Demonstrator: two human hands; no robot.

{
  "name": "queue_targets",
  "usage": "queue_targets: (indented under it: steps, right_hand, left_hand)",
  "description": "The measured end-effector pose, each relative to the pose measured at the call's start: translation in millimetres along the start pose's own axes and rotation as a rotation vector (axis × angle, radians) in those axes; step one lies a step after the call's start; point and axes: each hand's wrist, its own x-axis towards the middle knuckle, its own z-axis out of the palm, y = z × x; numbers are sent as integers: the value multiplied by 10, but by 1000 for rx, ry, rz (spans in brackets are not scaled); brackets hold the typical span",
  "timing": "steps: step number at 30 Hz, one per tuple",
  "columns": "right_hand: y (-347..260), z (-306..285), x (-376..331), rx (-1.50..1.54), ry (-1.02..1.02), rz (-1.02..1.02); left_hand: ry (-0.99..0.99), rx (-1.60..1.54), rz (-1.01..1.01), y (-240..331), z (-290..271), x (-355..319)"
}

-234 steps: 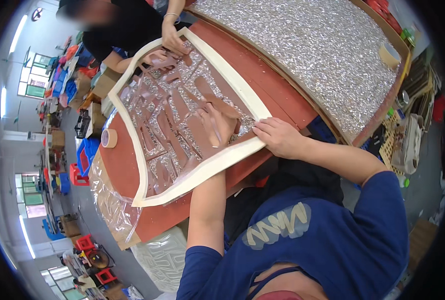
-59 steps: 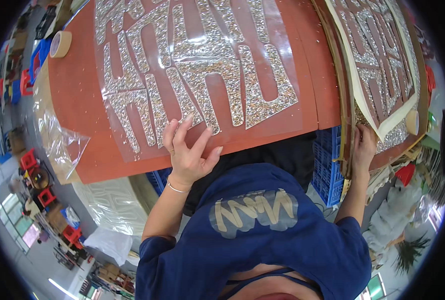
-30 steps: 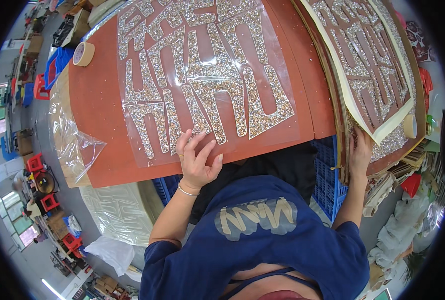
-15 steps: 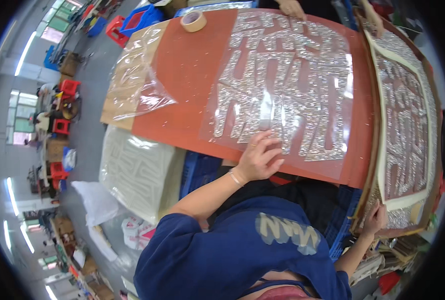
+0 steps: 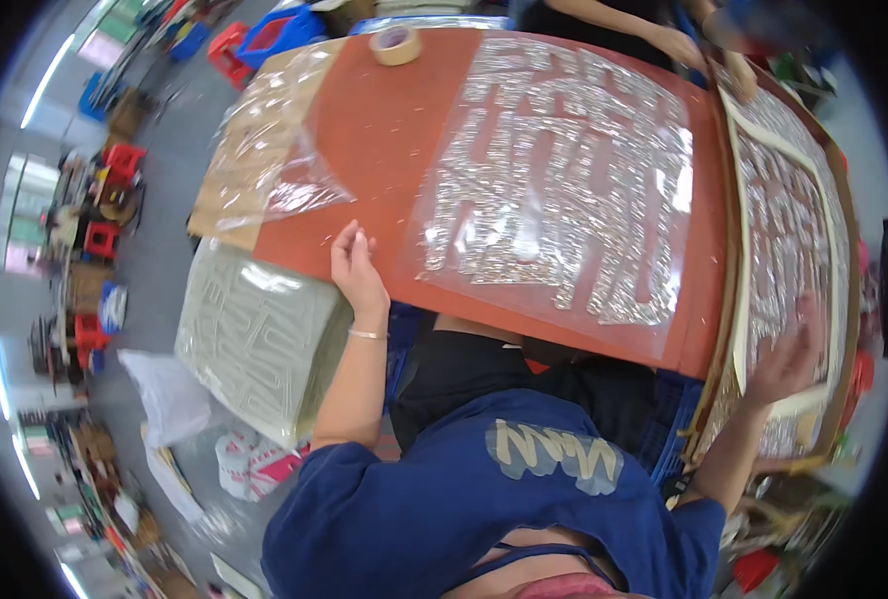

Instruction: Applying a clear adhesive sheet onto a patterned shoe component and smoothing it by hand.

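My left hand (image 5: 357,268) is raised at the near edge of the orange board (image 5: 364,120). Its fingers are loosely bent, and nothing shows in them. To its right lies a clear plastic film (image 5: 653,334) carrying glittering silver rhinestone strips (image 5: 524,210), with gaps between them. My right hand (image 5: 788,361), slightly blurred, hovers over or rests on the near part of a cream frame (image 5: 735,329); its fingers are extended, and contact is unclear. Inside that frame is another sheet of glittering strips (image 5: 783,220). The frame lies in a shallow cardboard tray (image 5: 723,200) full of loose sparkling pieces.
A tape roll (image 5: 396,46) and a crumpled clear plastic sheet (image 5: 284,150) lie on the board. A stack of pale patterned sheets (image 5: 254,329) stands below its left end. At the far right, a co-worker's hand (image 5: 741,78) touches the frame's far end.
My left hand has left the near edge of the rhinestone film and moved left. My right hand has moved farther inward over the frame. The co-worker's hand has left the film's far edge.
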Motion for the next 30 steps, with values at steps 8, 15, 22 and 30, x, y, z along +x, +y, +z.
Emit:
queue_targets:
  steps: [8, 15, 22, 30]
  right_hand:
    - [-693, 1046, -1071, 443, -635, 329]
    - [-1246, 1593, -912, 569, -749, 93]
    - [-1319, 1504, -1289, 650, -854, 160]
    - [-1033, 976, -1727, 674, -817, 630]
  left_hand:
    - [370, -389, -377, -157, -918, 1115]
    - [359, -237, -570, -280, -843, 1776]
    - [243, -46, -518, -483, -1205, 2264]
    - [-96, 498, -703, -204, -1008, 2074]
